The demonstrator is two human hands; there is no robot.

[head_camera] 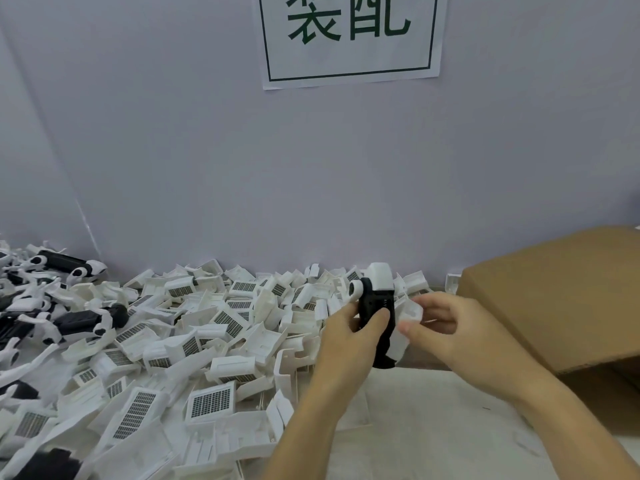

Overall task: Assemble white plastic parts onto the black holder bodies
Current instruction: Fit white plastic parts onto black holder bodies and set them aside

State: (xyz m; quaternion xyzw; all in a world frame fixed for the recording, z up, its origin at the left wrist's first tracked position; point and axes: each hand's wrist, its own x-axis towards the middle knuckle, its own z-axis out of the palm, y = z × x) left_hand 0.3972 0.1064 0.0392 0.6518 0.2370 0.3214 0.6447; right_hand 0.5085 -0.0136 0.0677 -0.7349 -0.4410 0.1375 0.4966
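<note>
My left hand (349, 336) grips a black holder body (379, 308) upright above the table, thumb across its front. A white cap (380, 276) sits on the holder's top end and a white ring shows at its upper left. My right hand (446, 329) pinches a white plastic part (410, 315) against the holder's right side. Below it, more white plastic runs along that side down to the holder's lower end.
A large heap of loose white plastic parts (207, 327) with grid faces covers the table's left and middle. Finished black-and-white holders (69, 268) lie at the far left. A brown cardboard box (561, 299) stands at the right. A wall with a paper sign (349, 39) rises behind.
</note>
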